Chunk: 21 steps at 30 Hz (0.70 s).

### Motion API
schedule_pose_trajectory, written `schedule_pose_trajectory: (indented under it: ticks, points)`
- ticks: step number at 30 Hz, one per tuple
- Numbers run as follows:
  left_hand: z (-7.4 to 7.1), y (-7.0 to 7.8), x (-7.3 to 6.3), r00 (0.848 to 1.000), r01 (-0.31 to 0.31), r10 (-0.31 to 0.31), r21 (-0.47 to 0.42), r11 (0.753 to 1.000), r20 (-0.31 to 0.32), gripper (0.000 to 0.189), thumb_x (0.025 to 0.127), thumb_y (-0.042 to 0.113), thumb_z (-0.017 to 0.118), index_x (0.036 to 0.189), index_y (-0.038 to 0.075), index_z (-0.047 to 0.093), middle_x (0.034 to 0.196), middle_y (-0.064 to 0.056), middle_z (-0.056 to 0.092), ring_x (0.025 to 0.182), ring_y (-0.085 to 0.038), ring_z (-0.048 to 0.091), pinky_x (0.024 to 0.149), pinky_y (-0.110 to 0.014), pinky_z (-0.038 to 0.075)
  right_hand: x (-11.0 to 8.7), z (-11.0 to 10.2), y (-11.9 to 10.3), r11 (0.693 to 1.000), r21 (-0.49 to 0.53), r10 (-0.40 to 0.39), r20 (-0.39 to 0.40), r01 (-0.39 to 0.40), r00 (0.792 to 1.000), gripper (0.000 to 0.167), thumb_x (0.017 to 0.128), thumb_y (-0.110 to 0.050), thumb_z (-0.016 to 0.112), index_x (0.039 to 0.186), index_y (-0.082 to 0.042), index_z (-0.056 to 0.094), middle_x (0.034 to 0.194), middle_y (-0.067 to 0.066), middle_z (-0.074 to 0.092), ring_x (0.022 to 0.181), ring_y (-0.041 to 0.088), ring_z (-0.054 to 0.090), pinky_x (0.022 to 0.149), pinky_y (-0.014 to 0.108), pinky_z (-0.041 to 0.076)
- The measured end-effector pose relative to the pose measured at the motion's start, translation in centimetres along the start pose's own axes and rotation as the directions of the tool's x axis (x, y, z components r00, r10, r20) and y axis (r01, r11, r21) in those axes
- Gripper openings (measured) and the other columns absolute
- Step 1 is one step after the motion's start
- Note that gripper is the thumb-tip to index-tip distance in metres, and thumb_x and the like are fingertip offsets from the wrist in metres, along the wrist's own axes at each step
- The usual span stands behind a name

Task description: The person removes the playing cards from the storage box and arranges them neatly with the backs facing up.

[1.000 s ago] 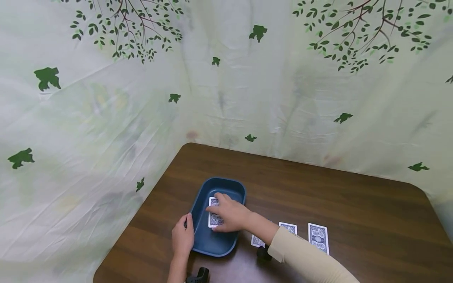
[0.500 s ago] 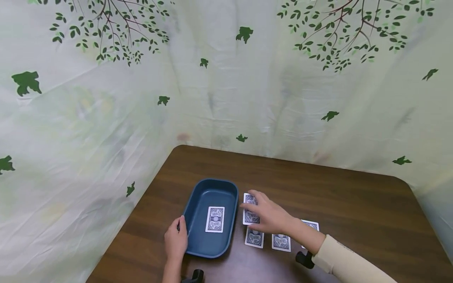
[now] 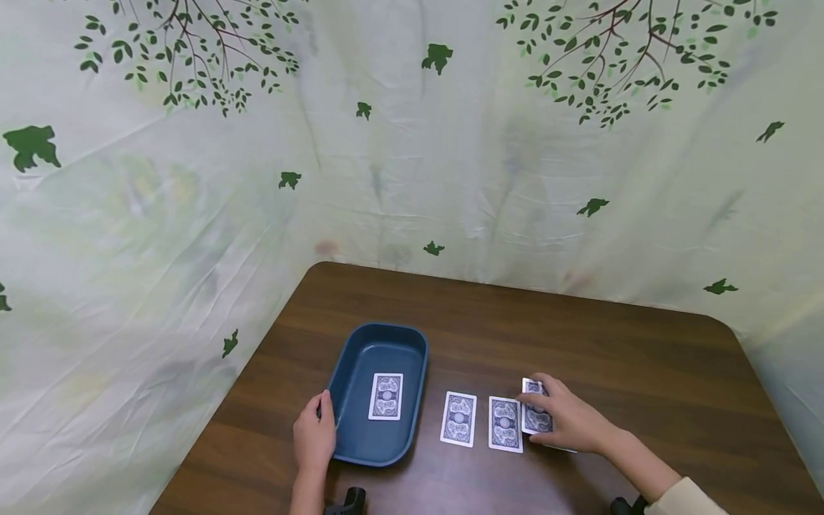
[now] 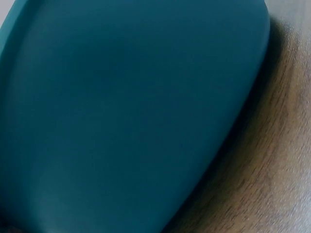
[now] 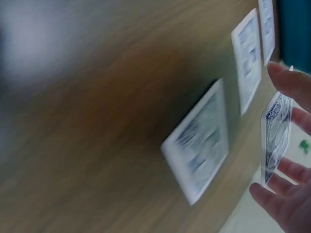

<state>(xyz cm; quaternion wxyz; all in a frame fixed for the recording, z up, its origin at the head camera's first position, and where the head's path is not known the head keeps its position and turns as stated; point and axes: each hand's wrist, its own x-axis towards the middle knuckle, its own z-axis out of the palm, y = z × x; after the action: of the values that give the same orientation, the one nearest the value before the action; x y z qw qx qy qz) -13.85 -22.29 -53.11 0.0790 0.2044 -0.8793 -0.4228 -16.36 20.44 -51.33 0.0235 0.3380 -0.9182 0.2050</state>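
Observation:
My right hand (image 3: 573,418) pinches a blue-backed playing card (image 3: 536,411) by its edges. In the right wrist view the held card (image 5: 276,136) stands between thumb and fingers, off the table. Below it lies another playing card (image 5: 199,145), mostly covered by the hand in the head view. Two more face-down cards, the left one (image 3: 458,419) and the middle one (image 3: 505,424), lie in a row. My left hand (image 3: 314,433) grips the left rim of a blue tray (image 3: 380,452). Inside this tray rests one visible face-down card (image 3: 386,396).
The brown wooden table (image 3: 579,336) has rounded far corners. Behind and to the left hangs a pale cloth (image 3: 360,214) printed with leaves. Black wrist gear (image 3: 347,501) shows near the lower edge.
My right hand has left the tray and moved right, carrying a card over the row to its right end. The left hand has stayed on the tray rim. The head view has shifted slightly.

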Motion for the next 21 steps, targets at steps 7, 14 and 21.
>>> schedule_pose_trajectory:
  ticks: [7,14,21]
  points:
    - [0.1,0.1,0.0,1.000,-0.001,0.001,0.000,1.000,-0.003,0.061,0.098,0.045,0.028,0.126,-0.005,0.049,0.126,-0.028,0.049,0.114,-0.045,0.044,0.093,-0.057,0.033,-3.7,-0.8,2.6,0.996,0.001,0.085,0.054,-0.085,0.995,0.056,0.065,-0.036,0.081,0.115,-0.018,0.062,0.124,0.016,0.043,0.105,0.030,0.046,0.079,0.046,0.046]
    - [0.1,-0.1,0.1,1.000,-0.011,0.011,0.005,1.000,-0.008,0.062,0.098,0.046,0.028,0.126,-0.005,0.050,0.125,-0.028,0.050,0.113,-0.045,0.045,0.092,-0.058,0.034,-6.4,-1.3,4.6,0.994,-0.006,0.109,0.089,-0.109,0.990,0.054,0.064,-0.035,0.082,0.112,-0.018,0.064,0.121,0.019,0.045,0.104,0.034,0.047,0.079,0.053,0.044]
    - [0.1,0.0,0.0,1.000,-0.017,0.017,0.013,1.000,-0.021,0.060,0.098,0.045,0.029,0.125,-0.005,0.051,0.124,-0.028,0.051,0.112,-0.045,0.046,0.092,-0.058,0.034,-7.6,-1.4,5.5,0.990,0.003,0.143,0.113,-0.144,0.983,0.056,0.064,-0.037,0.081,0.112,-0.015,0.064,0.121,0.021,0.046,0.105,0.036,0.047,0.078,0.054,0.044]
